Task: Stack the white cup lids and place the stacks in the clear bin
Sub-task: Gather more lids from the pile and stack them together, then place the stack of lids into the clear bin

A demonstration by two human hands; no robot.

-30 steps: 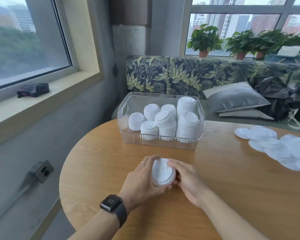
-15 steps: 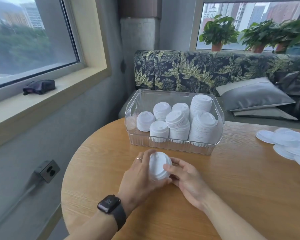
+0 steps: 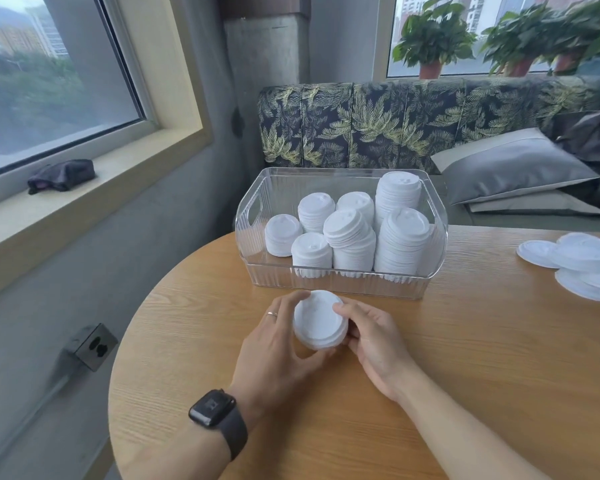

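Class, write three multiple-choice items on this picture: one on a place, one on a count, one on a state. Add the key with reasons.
1. Where do the loose lids lie?
A. on the table's right side
B. on the windowsill
C. in the bin

2. How many stacks stand in the clear bin?
A. two
B. seven
C. twelve

3. What are the hands doing?
A. resting flat
B. both holding a small lid stack
C. lifting the bin

Key: A, they spread near the right edge; B, seven tops show; B, the left hand and right hand curl round it.
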